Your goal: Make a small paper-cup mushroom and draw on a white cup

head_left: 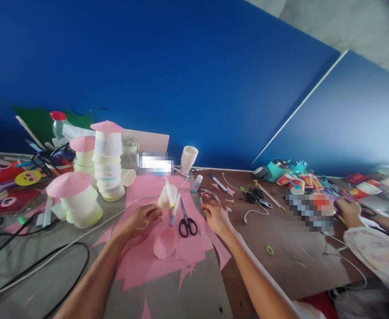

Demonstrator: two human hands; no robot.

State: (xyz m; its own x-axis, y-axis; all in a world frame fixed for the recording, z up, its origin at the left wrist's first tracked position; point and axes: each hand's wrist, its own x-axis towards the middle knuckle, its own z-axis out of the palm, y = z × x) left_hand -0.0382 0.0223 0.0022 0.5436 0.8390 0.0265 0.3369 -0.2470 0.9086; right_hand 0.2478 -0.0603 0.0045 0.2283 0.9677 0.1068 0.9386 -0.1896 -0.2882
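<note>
My left hand rests over the left side of the pink paper, its fingers curled together with nothing visible in them. Over the paper's right edge is my right hand, fingers bent and slightly apart, holding nothing that I can see. Black-handled scissors lie between the hands, blades pointing away. Beside them is a glue stick or marker-like tube. A paper cup lies tipped behind, with another slim tube across it. Nearer me sits a round pink paper piece.
Stacked-cup towers with pink cone roofs stand left, near black cables. An upright cup is by the blue partition. Right are keys, a green tape ring, a teal container and another person's hand.
</note>
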